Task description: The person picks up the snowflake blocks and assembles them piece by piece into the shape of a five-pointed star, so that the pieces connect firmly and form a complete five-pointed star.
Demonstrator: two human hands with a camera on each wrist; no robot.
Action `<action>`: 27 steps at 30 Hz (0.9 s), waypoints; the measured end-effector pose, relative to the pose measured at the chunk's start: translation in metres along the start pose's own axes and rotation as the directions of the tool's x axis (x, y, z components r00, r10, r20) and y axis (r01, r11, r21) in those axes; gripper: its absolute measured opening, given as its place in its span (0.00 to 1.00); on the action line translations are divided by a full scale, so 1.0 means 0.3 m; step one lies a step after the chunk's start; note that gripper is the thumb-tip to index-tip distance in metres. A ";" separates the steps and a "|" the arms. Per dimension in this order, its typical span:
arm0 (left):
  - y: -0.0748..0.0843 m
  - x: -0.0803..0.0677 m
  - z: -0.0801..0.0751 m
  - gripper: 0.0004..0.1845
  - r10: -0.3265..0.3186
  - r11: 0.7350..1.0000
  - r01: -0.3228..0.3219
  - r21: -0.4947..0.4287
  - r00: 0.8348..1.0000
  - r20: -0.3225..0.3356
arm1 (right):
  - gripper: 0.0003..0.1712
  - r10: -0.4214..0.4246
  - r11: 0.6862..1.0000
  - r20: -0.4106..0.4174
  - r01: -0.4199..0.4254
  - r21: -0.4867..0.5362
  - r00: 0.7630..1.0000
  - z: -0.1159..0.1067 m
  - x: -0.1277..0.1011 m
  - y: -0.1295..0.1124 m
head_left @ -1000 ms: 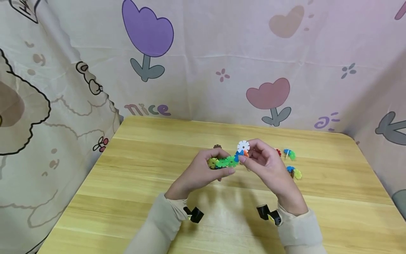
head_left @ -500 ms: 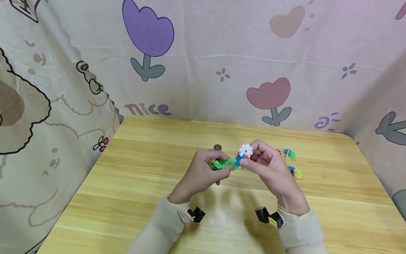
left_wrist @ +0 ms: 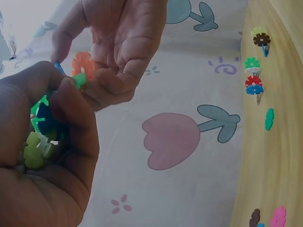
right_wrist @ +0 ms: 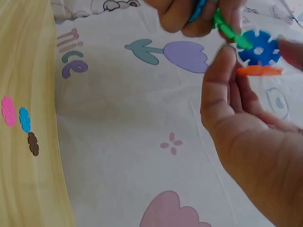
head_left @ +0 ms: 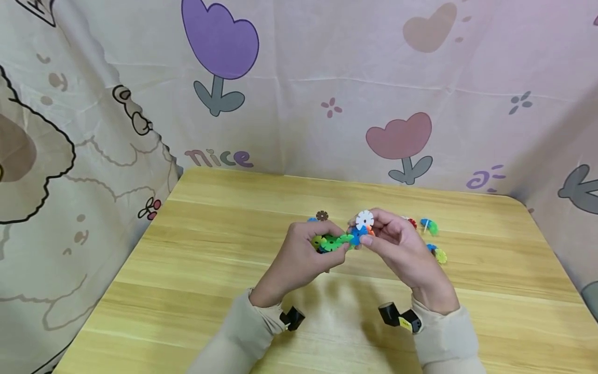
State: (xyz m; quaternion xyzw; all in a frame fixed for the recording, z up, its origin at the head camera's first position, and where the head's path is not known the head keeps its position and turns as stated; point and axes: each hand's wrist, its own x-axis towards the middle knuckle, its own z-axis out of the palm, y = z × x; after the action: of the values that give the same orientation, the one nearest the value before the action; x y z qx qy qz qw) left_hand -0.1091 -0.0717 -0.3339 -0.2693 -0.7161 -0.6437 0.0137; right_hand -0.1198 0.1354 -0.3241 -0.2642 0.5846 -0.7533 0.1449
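- The left hand (head_left: 306, 254) grips a chain (head_left: 333, 241) of green and yellow discs above the table (head_left: 187, 259).
- The right hand (head_left: 397, 249) pinches a white, blue and orange cluster (head_left: 362, 228) touching the chain's end.
- Risk, as I judge it: a skewed push could miss the slot and pop a disc loose.
- The cloth (head_left: 280, 104) behind reads "nice" (head_left: 218, 158).

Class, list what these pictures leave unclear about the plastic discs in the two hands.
- Head view: left hand covers most of the green chain; disc count hidden.
- Left wrist view: chain blurred, fingers over it.
- Right wrist view: right hand holds the blue disc; white disc unseen.
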 end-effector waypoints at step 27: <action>-0.002 0.001 -0.023 0.04 0.029 0.994 -0.032 0.100 0.999 0.033 | 0.15 -0.078 0.994 -0.010 0.076 -0.083 0.997 0.002 -0.015 -0.030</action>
State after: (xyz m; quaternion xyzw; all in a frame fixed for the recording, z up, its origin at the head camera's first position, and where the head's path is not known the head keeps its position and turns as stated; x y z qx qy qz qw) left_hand -0.1119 -0.0780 -0.3330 -0.2894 -0.7435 -0.6024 0.0256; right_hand -0.1149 0.1399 -0.3166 -0.2871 0.6054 -0.7354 0.1008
